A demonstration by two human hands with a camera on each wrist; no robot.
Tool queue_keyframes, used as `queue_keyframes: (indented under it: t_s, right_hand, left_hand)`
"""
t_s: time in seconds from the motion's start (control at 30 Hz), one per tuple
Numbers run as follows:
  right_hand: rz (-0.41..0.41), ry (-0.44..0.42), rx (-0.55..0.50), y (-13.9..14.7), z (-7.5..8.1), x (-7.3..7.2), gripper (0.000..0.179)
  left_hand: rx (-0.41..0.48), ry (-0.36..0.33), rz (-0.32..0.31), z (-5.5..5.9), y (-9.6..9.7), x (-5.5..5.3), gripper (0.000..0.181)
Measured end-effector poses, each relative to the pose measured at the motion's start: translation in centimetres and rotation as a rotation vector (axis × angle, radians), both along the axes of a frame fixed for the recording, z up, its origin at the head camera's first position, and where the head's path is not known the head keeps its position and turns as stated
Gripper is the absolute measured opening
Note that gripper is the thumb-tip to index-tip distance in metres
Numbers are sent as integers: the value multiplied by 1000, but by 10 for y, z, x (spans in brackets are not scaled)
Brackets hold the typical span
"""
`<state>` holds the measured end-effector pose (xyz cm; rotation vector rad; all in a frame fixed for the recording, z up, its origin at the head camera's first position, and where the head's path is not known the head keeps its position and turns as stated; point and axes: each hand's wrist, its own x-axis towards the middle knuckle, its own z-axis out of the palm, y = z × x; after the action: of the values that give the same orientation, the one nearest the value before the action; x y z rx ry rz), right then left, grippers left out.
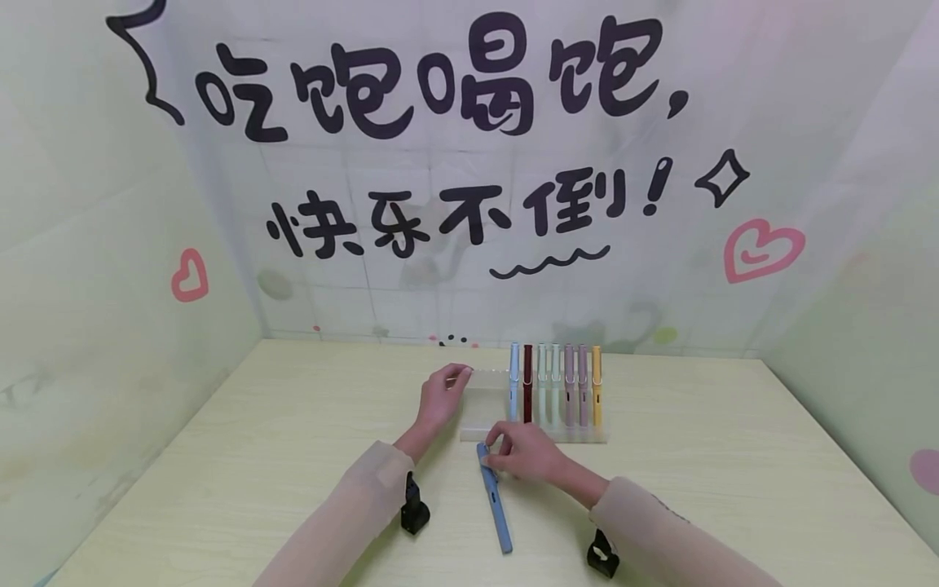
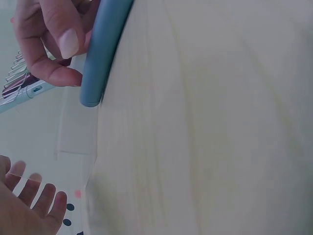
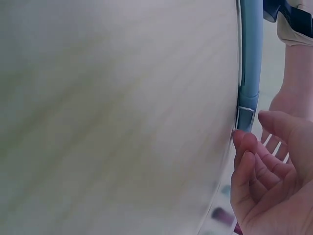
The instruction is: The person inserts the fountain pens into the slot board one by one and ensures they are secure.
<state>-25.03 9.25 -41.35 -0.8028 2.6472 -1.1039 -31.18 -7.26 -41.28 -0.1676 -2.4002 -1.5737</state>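
A blue capped pen lies slantwise on the table in front of a clear pen rack. My right hand pinches the pen near its clip end, with thumb and fingers curled there. In the right wrist view, the fingertips meet the pen just by its wire clip. My left hand holds the rack's upper left corner. In the left wrist view, some left fingertips show through the clear plastic. The left thumb is hidden in that view.
Several capped pens stand upright in the rack's right part: light blue, dark red, pale green, purple and yellow. A printed cloth backdrop rises behind the pale wooden table.
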Motion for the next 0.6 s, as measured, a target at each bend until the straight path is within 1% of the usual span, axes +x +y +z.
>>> queue_keyframes:
  t_s: [0.23, 0.37, 0.47, 0.5, 0.6]
  right_hand:
    - [-10, 31, 12, -2, 0, 2, 21]
    - [-26, 7, 27, -1, 1, 3, 24]
    - [-36, -11, 45, -1, 2, 3, 28]
    - [-35, -11, 51, -2, 2, 3, 29]
    - [-25, 3, 74, -3, 3, 4, 32]
  left_hand:
    - [-1, 4, 1, 0, 0, -1, 24]
    - [11, 0, -6, -1, 0, -1, 25]
    - [23, 18, -15, -2, -1, 0, 28]
    - [21, 49, -16, -2, -1, 0, 29]
    - [26, 70, -25, -3, -2, 0, 32]
